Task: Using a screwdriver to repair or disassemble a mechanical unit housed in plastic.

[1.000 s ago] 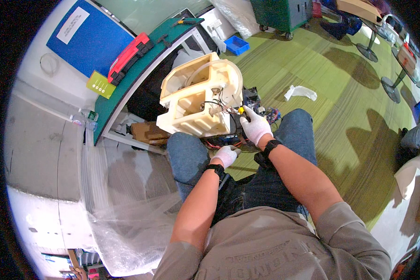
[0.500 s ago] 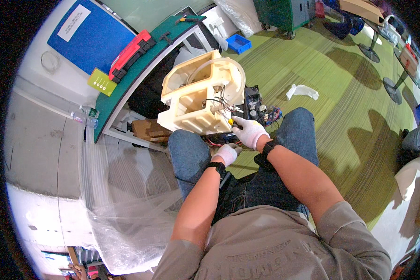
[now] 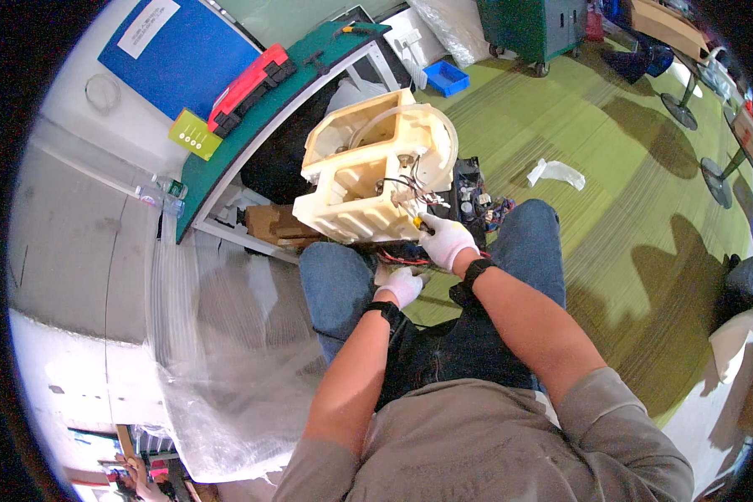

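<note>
A cream-coloured moulded plastic housing [image 3: 351, 219] with open compartments stands tilted in front of my knees. A clear hose [image 3: 448, 138] curves over its right side, and dark wires with white plugs [image 3: 433, 198] hang from it. My right hand [image 3: 448, 243], in a white glove, is closed round the yellow and black handle of a screwdriver [image 3: 418, 223], at the housing's lower right corner. The screwdriver's tip is hard to make out among the wires. Lower down, between my knees, my gloved left hand [image 3: 402, 287] has its fingers curled; whatever they hold is hidden. Red wires [image 3: 397, 258] run just above it.
Dark parts with coloured wiring [image 3: 485, 205] lie right of the housing. A green-topped bench [image 3: 251, 138] on the left carries a red and black toolbox [image 3: 251, 88]. A cardboard box [image 3: 274, 226] sits below it. Beyond are a blue tray [image 3: 447, 78] and a green cabinet [image 3: 531, 29].
The whole view has shifted, so the scene sits slightly further right. My right hand keeps the screwdriver at the housing's corner. My left hand has dropped slightly away from the housing.
</note>
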Demonstrator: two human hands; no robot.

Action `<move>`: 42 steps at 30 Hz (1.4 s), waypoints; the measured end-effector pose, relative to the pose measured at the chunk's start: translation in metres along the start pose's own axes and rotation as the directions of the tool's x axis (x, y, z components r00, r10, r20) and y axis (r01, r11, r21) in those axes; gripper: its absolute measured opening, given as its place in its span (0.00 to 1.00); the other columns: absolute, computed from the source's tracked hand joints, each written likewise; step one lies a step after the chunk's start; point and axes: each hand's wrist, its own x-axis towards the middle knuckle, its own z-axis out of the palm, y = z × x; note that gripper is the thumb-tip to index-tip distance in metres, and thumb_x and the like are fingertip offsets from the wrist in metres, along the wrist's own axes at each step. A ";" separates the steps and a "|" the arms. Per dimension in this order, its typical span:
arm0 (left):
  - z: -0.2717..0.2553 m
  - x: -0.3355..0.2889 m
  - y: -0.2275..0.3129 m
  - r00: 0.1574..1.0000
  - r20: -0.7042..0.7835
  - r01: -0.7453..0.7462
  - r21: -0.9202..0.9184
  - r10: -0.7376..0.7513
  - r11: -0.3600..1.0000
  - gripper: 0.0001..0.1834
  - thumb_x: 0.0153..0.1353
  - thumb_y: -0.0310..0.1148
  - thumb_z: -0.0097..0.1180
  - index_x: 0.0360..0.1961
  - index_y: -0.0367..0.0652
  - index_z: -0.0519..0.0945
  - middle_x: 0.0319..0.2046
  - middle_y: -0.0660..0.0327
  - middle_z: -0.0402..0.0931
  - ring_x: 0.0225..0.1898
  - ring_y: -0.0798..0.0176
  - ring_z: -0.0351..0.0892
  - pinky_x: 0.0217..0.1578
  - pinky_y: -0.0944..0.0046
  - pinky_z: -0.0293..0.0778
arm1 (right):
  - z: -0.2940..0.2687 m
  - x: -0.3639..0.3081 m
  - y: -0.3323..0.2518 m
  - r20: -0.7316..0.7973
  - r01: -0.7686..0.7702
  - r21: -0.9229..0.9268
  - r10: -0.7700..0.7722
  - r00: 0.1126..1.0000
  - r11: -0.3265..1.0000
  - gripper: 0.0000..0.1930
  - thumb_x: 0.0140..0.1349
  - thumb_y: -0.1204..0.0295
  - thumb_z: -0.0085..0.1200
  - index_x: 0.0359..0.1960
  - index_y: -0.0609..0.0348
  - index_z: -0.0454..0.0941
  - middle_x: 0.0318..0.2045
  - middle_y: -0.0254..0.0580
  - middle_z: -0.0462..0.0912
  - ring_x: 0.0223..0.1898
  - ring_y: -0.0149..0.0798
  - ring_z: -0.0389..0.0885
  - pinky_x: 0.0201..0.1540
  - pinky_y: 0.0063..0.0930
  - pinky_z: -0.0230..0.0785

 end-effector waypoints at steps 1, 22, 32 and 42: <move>0.000 -0.001 0.005 0.999 0.022 -0.027 -0.032 0.027 0.999 0.20 0.62 0.42 0.50 0.50 0.42 0.77 0.44 0.52 0.79 0.45 0.53 0.78 0.47 0.59 0.70 | 0.000 0.001 0.005 -0.014 0.024 0.004 -0.024 1.000 1.000 0.21 0.57 0.61 0.48 0.52 0.51 0.74 0.37 0.58 0.80 0.40 0.56 0.78 0.44 0.41 0.71; 0.016 0.016 0.010 0.994 0.019 -0.110 0.031 0.109 0.993 0.21 0.62 0.44 0.50 0.49 0.41 0.78 0.44 0.48 0.79 0.47 0.48 0.77 0.49 0.57 0.69 | -0.003 0.007 0.032 0.092 0.000 0.174 -0.017 0.996 0.985 0.23 0.56 0.57 0.50 0.46 0.63 0.78 0.41 0.59 0.80 0.45 0.54 0.79 0.50 0.36 0.69; 0.015 0.002 0.022 0.993 0.024 -0.113 0.013 0.113 0.993 0.24 0.61 0.44 0.49 0.53 0.41 0.74 0.48 0.45 0.75 0.51 0.46 0.74 0.52 0.56 0.68 | -0.006 -0.002 0.038 0.391 -0.070 -0.118 0.112 0.914 0.990 0.22 0.53 0.57 0.49 0.40 0.64 0.80 0.37 0.59 0.81 0.42 0.55 0.80 0.46 0.38 0.71; 0.007 -0.003 0.028 0.993 0.057 -0.109 0.062 0.106 0.992 0.23 0.62 0.43 0.49 0.55 0.42 0.73 0.45 0.47 0.78 0.48 0.48 0.76 0.49 0.59 0.70 | -0.005 0.001 0.037 0.386 -0.059 -0.181 0.126 0.914 0.982 0.23 0.54 0.56 0.49 0.44 0.63 0.79 0.41 0.57 0.80 0.45 0.54 0.79 0.50 0.37 0.70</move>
